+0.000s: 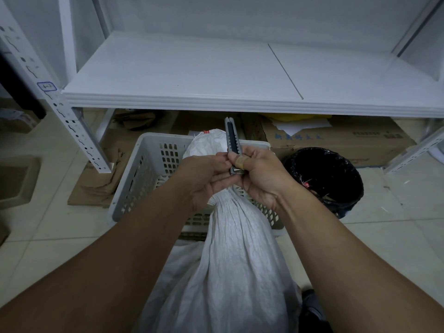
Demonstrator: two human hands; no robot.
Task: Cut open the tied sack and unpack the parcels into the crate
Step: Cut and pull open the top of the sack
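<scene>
A white woven sack (230, 255) lies on the floor with its gathered neck resting over the near rim of a white perforated plastic crate (149, 169). The sack's loose top flops into the crate behind my hands. My right hand (262, 176) is closed around the lower end of a grey utility knife (231, 138), which points up and away from me. A bandage wraps one right finger. My left hand (204, 179) sits just left of it, its fingertips touching the knife's base above the sack's neck. No parcels are visible.
A white shelf board (192, 73) on a white slotted rack spans the view above the crate. A black-lined bin (329, 179) stands right of the crate. Cardboard boxes (336, 138) sit under the shelf, and flattened cardboard (96, 186) lies to the left on the tiled floor.
</scene>
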